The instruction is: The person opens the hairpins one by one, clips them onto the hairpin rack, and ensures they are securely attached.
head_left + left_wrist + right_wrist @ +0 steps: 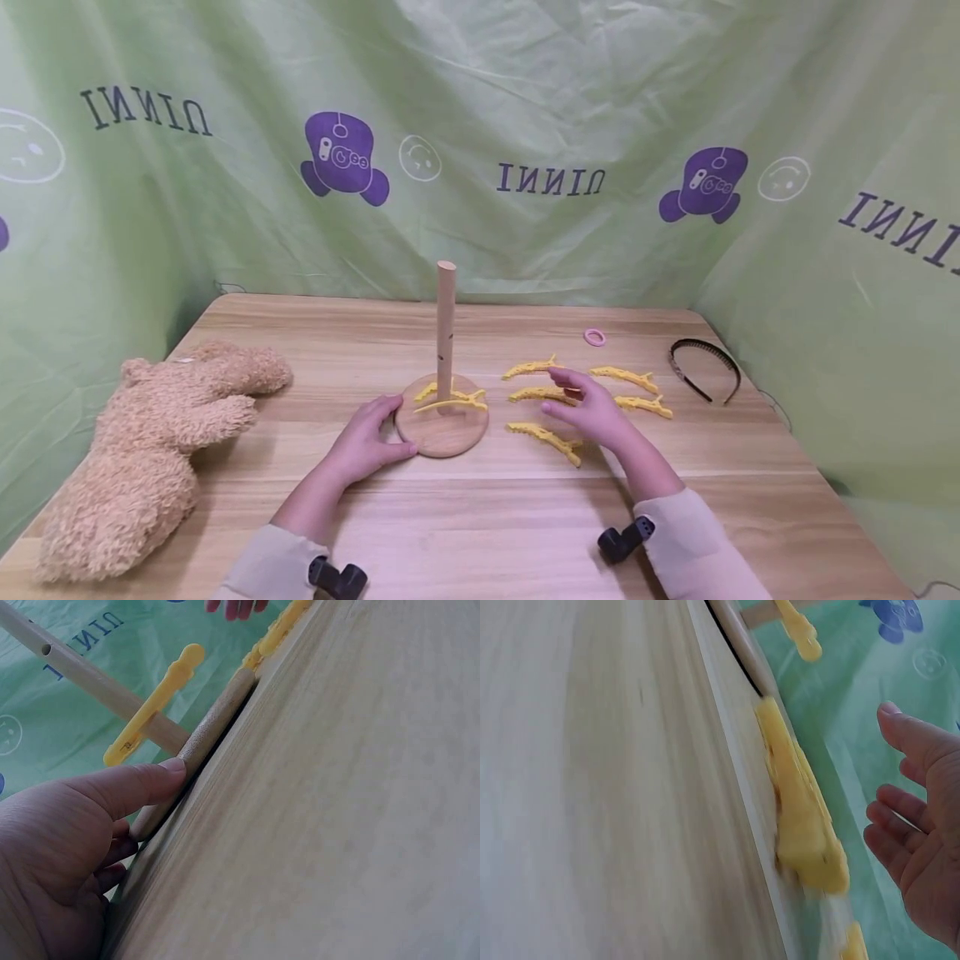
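A wooden stand, with a round base [431,440] and an upright post [446,325], is on the table. My left hand [367,442] holds the base's left edge, its thumb [150,784] at the near side and the fingers spread further round the rim. Low on the post sits a yellow hair clip [161,697], its two arms on either side of the wood. My right hand [592,412] hovers over several loose yellow hair clips [543,433] right of the stand. Its fingers are loosely bent, and the right wrist view shows nothing between them and the thumb.
On the left of the table lies a light brown plush bear [142,467]. A pink ring [595,337] is at the back right, and a black headband [705,367] lies near the right edge. Green printed cloth [465,225] surrounds the table's back and sides.
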Tool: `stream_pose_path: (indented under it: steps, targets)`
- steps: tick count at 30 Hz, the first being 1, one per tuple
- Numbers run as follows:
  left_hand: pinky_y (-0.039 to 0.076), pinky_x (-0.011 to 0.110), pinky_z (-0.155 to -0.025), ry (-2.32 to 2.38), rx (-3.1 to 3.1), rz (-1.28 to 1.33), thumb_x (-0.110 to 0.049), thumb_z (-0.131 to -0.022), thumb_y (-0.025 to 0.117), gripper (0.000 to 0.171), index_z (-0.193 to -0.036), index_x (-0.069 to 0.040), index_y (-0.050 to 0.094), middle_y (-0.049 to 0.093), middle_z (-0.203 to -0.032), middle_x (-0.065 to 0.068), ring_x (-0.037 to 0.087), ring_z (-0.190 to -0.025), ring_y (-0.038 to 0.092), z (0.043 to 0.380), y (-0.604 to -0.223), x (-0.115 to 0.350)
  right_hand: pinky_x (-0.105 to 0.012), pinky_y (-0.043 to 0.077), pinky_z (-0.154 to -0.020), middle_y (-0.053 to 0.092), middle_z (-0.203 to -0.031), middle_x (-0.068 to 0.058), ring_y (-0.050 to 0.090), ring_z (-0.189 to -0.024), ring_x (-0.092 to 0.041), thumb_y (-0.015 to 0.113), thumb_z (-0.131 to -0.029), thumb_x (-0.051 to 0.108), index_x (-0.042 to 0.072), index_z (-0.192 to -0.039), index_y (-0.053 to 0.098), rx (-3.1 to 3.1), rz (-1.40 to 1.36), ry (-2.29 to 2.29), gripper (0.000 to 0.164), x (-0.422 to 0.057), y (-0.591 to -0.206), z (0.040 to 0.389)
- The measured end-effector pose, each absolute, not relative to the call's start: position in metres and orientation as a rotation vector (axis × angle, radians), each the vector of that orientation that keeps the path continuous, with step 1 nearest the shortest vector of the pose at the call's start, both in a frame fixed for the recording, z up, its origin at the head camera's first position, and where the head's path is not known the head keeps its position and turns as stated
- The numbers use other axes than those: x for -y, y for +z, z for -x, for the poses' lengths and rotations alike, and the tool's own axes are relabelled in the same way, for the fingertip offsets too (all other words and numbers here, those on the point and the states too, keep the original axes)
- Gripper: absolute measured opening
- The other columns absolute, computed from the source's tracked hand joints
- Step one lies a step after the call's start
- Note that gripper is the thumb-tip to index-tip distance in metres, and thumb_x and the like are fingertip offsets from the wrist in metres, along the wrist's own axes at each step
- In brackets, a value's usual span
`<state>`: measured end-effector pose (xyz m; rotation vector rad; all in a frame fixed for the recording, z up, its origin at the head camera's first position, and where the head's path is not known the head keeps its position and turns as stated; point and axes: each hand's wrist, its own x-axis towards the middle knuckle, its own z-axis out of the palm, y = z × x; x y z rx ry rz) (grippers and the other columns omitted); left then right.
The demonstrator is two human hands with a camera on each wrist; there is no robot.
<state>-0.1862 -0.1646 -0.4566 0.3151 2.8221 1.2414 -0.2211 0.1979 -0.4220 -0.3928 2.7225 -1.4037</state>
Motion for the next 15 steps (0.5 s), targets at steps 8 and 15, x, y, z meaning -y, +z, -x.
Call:
stream_pose_path:
  steps: [8, 15]
  targets:
    - [0.027, 0.061, -0.116, 1.236, -2.832, -0.318, -0.027, -0.075, 0.084, 0.084, -0.142, 0.006, 0.045, 0.040, -0.147, 0.031, 0.049, -0.139, 0.033, 0.187, -0.457, 0.165, -0.062, 0.030, -0.113, 0.036, -0.152, -0.027, 0.035, -0.137, -0.052, 0.071, -0.089, 0.033, 0.007, -0.147, 0.042, -2.853, 0.166, -1.302, 0.069, -0.249, -0.423, 0.216]
    - [0.026, 0.061, -0.117, 1.246, -2.823, -0.311, -0.026, -0.075, 0.084, 0.084, -0.142, 0.006, 0.044, 0.039, -0.149, 0.031, 0.048, -0.141, 0.032, 0.187, -0.458, 0.165, -0.066, 0.026, -0.113, 0.027, -0.155, -0.030, 0.029, -0.139, -0.054, 0.070, -0.090, 0.033, 0.005, -0.149, 0.037, -2.880, 0.005, -1.282, 0.073, -0.287, -0.423, 0.207]
